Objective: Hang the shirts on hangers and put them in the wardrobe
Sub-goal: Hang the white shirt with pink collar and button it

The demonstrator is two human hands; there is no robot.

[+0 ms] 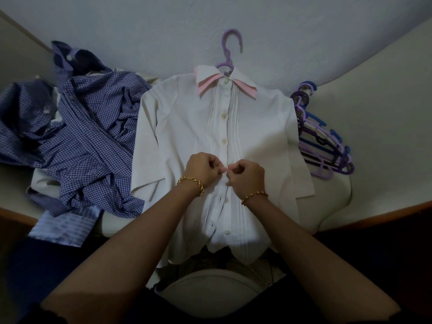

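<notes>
Buttoning is the step in hand, I'd say. The white shirt [187, 127] lies flat, already on its purple hanger [224, 65], hook sticking out above the collar. Left hand [202, 166] and right hand [245, 176] each have a pinching grip on the placket, fingertips meeting halfway down the shirt. Buttons below that look undone. The checked shirts [93, 141] are piled left of the shirt, the spare hangers [327, 146] are stacked to its right. Next is probably finishing the buttons, then lifting it by the hook. No wardrobe in view.
</notes>
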